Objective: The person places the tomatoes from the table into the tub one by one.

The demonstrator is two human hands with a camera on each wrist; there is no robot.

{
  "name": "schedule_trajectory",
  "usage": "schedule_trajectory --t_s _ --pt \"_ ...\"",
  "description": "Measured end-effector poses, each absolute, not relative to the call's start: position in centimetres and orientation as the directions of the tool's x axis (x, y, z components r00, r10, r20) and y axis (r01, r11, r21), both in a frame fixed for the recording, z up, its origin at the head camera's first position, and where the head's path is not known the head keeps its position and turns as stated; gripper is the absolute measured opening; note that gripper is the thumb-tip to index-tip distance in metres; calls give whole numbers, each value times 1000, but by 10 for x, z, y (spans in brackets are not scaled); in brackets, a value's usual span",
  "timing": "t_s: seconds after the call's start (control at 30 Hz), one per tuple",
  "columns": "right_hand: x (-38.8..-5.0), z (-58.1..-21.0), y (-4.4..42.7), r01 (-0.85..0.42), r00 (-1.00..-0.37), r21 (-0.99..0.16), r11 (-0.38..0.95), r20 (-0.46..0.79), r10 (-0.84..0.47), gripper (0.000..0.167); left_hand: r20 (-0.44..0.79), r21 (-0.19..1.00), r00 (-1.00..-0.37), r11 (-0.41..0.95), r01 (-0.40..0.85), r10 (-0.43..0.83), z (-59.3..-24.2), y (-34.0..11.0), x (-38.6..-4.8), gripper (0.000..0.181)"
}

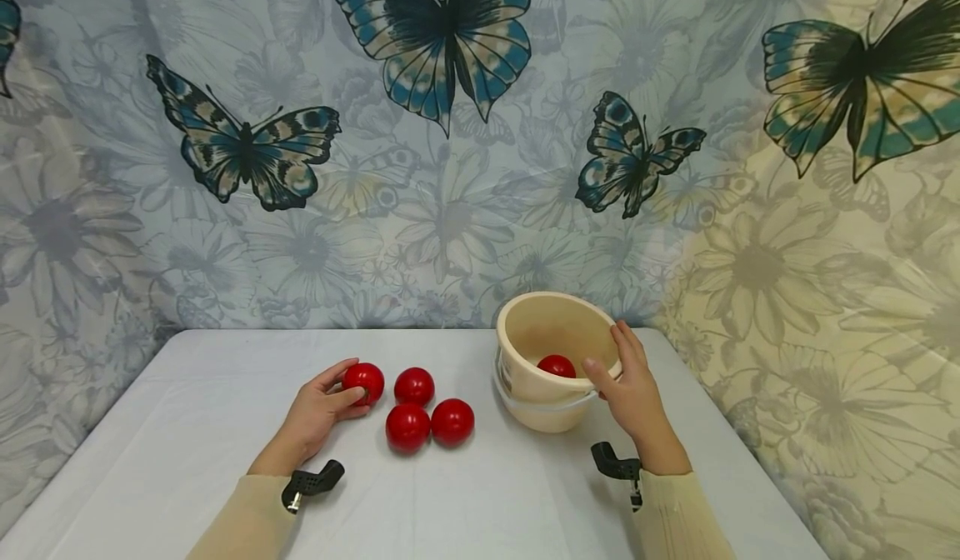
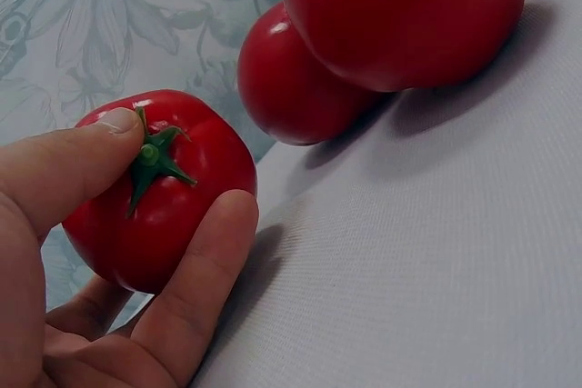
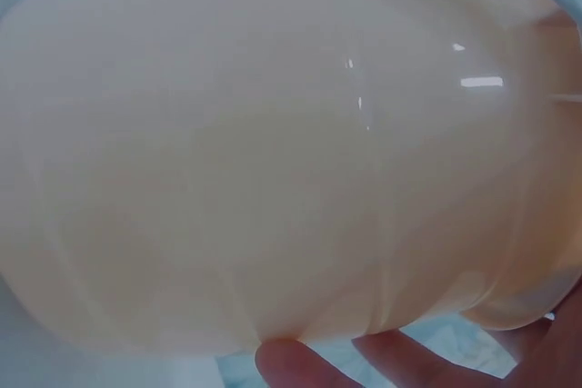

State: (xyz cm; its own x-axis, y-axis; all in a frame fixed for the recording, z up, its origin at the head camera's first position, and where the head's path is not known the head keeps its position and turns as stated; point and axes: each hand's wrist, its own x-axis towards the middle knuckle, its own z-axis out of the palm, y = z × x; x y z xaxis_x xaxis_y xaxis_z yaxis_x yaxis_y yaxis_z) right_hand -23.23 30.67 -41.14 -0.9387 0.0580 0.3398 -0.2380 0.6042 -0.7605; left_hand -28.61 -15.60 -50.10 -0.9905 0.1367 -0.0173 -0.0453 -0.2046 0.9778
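Observation:
My left hand (image 1: 318, 410) grips a red tomato (image 1: 363, 384) between thumb and fingers. In the left wrist view this tomato (image 2: 168, 197) shows its green star-shaped stem beneath the thumb. Three more tomatoes lie just right of it on the white table: one at the back (image 1: 414, 387), two in front (image 1: 408, 427) (image 1: 453, 422). A cream bucket (image 1: 528, 377) leans toward me, with a tomato (image 1: 557, 366) inside. At its right rim, my right hand (image 1: 633, 389) holds the bucket. The right wrist view is mostly filled by the bucket's glossy wall (image 3: 273, 152), with fingertips against it.
The white-covered table (image 1: 247, 368) ends at a butterfly-patterned cloth wall (image 1: 450, 235) behind and at the right. The bucket's pale handle (image 1: 547, 407) hangs round its front. A black wrist mount (image 1: 311, 483) sits on each forearm.

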Motion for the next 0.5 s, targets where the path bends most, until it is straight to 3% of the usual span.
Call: schedule_trajectory --t_s 0.5 --pt "-231 -406 302 -259 -939 -752 606 343 24 85 -23 978 -990 -202 -52 143 -501 -156 -287 70"
